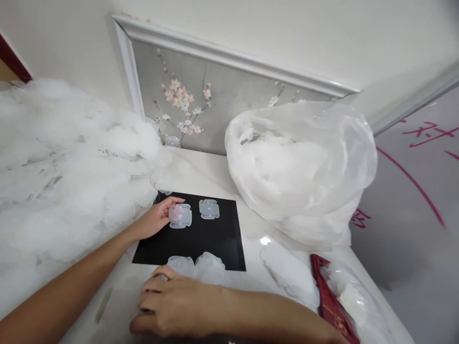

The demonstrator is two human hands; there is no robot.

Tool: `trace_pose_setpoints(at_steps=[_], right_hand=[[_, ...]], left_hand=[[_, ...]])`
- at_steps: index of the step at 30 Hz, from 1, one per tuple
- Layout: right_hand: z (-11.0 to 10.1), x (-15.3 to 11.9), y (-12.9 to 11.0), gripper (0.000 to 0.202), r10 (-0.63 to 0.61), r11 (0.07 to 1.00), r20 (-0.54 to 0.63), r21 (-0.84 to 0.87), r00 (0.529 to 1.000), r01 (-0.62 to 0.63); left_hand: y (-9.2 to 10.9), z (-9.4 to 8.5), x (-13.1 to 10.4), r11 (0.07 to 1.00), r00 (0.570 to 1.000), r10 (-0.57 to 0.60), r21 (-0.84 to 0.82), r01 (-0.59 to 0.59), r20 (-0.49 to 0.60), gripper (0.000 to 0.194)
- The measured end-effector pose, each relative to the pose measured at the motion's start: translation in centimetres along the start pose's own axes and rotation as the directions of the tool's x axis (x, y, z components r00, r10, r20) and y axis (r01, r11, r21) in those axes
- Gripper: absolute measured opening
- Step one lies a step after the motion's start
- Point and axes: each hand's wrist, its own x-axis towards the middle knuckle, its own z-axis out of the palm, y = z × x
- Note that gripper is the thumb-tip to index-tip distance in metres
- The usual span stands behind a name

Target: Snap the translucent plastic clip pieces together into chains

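Nearest my head camera, I have my right hand (172, 303) low over the table (202, 167), back up and fingers curled, with gaps showing between some of them; I cannot tell whether they are clamped on anything. Just beyond its knuckles, two translucent notched pieces (210, 267) sit side by side across the near edge of a black mat (211, 241). Off to the right, on the table, I see a red packet (324, 291) with a clear plastic bag (358, 298) beside it, and just left of the packet a loose stack of whitish pieces (287, 270). Farther over the mat is my left hand (156, 222), at one translucent plastic piece (182, 217) near the mat's left side; the fingers show pink through it, so they are behind it, but I cannot tell whether they are pinched together on it. A similar notched piece (209, 209) lies flat on the mat just to the right, apart from the first. A large heap of white translucent sheets (71, 191) fills the left, and a big translucent bag (301, 167), open and full of white material, stands beyond the mat on the right. Behind them is a framed blossom panel (182, 105) on the wall.
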Motion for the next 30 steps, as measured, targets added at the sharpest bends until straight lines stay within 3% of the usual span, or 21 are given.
trace_pose_setpoints(at_steps=[4,9,11,14,17,19,21,23,26,28,30], right_hand=[[0.4,0.5,-0.2,0.017,-0.043,0.997,0.045,0.066,0.998,0.04],[0.4,-0.9,0.3,0.033,0.153,0.922,-0.053,0.366,0.987,-0.124],[0.7,-1.1,0.8,0.037,0.165,0.905,-0.049,0.405,0.985,-0.131],[2.0,-0.3,1.3,0.029,0.066,0.942,-0.029,0.331,0.997,-0.053],[3.5,0.9,1.1,0.02,0.052,0.986,-0.013,0.16,0.999,-0.049],[3.9,1.5,0.8,0.017,0.039,0.99,-0.007,0.134,0.999,-0.038],[3.8,1.8,0.4,0.017,0.039,0.966,-0.026,0.255,0.999,-0.031],[3.3,1.7,0.1,0.02,0.11,0.885,-0.066,0.462,0.992,-0.068],[2.1,1.0,-0.1,0.019,0.356,0.677,-0.133,0.719,0.925,-0.157],[1.3,0.3,0.2,0.017,0.539,0.564,-0.171,0.8,0.825,-0.203],[0.7,-0.6,0.8,0.022,0.669,0.508,-0.183,0.82,0.721,-0.262]], left_hand=[[0.0,0.0,-0.1,1.0,1.0,0.0,0.012,0.0,-0.011,0.057],[-0.1,-0.1,0.0,1.0,1.0,0.012,0.017,-0.012,-0.01,0.057],[0.0,-0.1,0.0,1.0,1.0,0.008,0.009,-0.008,-0.012,0.056],[0.1,-0.1,0.0,1.0,1.0,-0.004,0.001,0.004,-0.018,0.054],[0.1,0.0,0.0,1.0,1.0,0.005,0.008,-0.005,-0.014,0.052],[0.0,0.0,0.0,1.0,1.0,0.012,0.014,-0.012,-0.014,0.051],[0.1,0.0,0.0,1.0,1.0,0.01,0.02,-0.01,-0.014,0.052],[0.0,-0.1,0.0,1.0,1.0,0.007,0.018,-0.007,-0.016,0.052],[-0.2,-0.1,0.1,1.0,1.0,0.014,-0.007,-0.014,-0.016,0.053],[-0.3,-0.1,0.1,0.999,1.0,0.018,-0.032,-0.018,-0.017,0.054],[-0.3,-0.1,0.1,0.999,1.0,0.017,-0.05,-0.018,-0.014,0.056]])
